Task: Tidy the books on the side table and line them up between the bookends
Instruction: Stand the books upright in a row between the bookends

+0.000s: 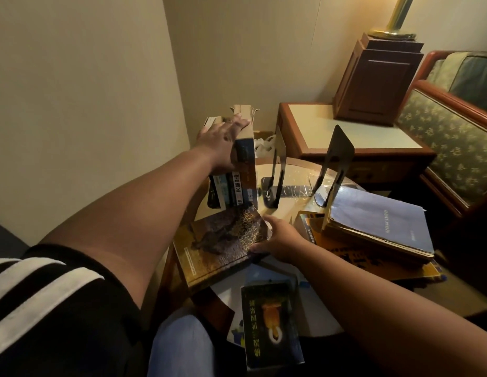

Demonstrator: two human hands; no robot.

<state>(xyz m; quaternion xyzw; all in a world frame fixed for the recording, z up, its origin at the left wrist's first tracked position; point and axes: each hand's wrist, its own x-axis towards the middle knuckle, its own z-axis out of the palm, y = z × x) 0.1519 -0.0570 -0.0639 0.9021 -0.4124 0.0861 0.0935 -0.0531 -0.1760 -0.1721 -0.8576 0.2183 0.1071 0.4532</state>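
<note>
Head view: shows upright books [236, 170] at left of bench [289, 209], pressed from above by left grip [223, 142], fingers flat across their tops. Shows brown book [220, 251] lying just before them, clasped at its edge by right grip [279, 238], thumb on cover. Beyond, black bookends [276, 170] standing apart, stack of books [372, 229] rightward.

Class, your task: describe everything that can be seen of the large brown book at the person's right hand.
The large brown book is a closed volume; its tan-and-brown cover shows a dark animal picture and pale block lettering. It lies cover up, turned at an angle, at the near-left edge of the side table, its near corner past the rim. The right hand grips its right edge. Its far corner comes close to the upright books on which the left hand rests.
</note>
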